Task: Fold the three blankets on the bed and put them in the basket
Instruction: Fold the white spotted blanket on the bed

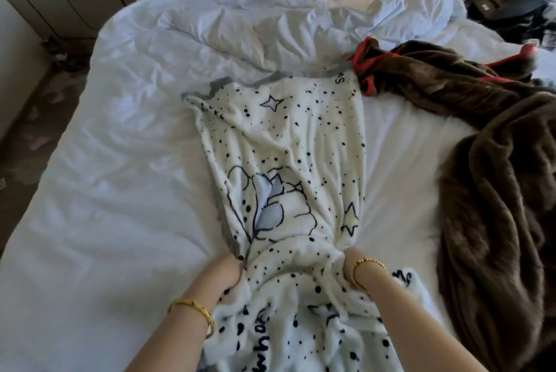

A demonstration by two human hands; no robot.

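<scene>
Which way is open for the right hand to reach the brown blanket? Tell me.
Probably yes, but not yet: the right hand grips the white blanket. Once freed, bare sheet lies between it and the brown blanket, with nothing in between.

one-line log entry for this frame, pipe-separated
stage: folding first blanket | left hand: grips white blanket | right hand: grips same blanket | brown blanket: unfolded on bed | basket: not in view

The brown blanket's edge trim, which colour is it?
Red. The trim borders the brown blanket, seen in the head view.
</scene>
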